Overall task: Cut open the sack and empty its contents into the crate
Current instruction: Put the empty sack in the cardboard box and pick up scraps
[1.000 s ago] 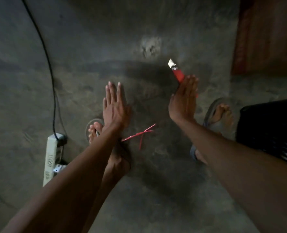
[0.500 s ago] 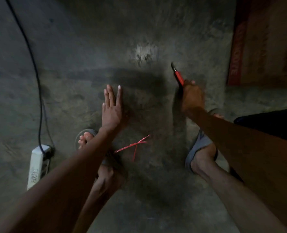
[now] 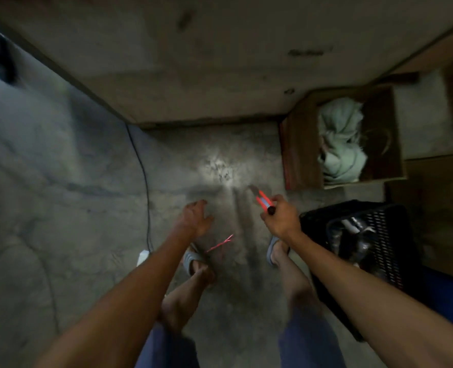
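My right hand (image 3: pixel 279 217) grips a red utility knife (image 3: pixel 262 199) with its blade pointing up and to the left. My left hand (image 3: pixel 196 217) hangs over the concrete floor with its fingers loosely curled and nothing in it. A black plastic crate (image 3: pixel 390 229) stands on the floor right of my right arm, with shiny dark items inside. A pale green sack or cloth bundle (image 3: pixel 339 139) sits in an open cardboard box (image 3: pixel 299 152) farther back on the right. A red string (image 3: pixel 220 244) lies on the floor between my feet.
A black cable (image 3: pixel 143 176) runs across the floor to a white power strip (image 3: pixel 143 257) left of my left arm. A wall rises at the back. Wooden boards or boxes stand at the far right. My sandalled feet are below my hands.
The view has pulled back and up, bringing the box, sack and crate into sight. My right hand has closed around the knife. My left hand's fingers have gone from flat to loosely curled.
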